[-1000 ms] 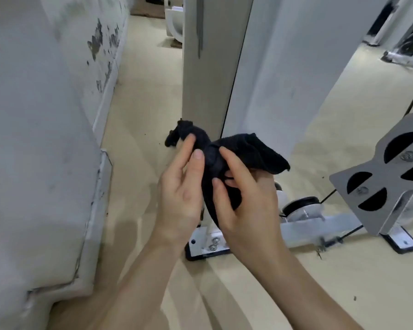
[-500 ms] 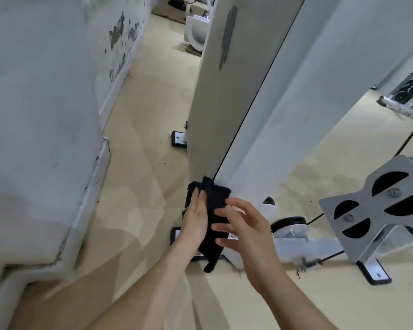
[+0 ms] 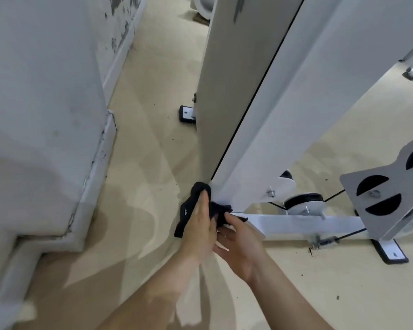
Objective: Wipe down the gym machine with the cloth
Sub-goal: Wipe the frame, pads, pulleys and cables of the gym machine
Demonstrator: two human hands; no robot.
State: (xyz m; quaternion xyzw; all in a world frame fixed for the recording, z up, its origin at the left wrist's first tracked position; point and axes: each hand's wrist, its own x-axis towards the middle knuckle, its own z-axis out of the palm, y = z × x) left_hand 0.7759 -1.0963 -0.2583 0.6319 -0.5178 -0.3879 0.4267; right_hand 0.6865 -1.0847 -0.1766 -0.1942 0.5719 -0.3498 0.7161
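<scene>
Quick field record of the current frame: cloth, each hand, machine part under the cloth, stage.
cloth: black cloth, bunched at the foot of the white upright
left: left hand presses the cloth against the upright's lower corner
right: right hand fingertips at the cloth's right end; pinch unclear
nearby: base bar, pulley, grey plate
stage: wiping low on the machine
</scene>
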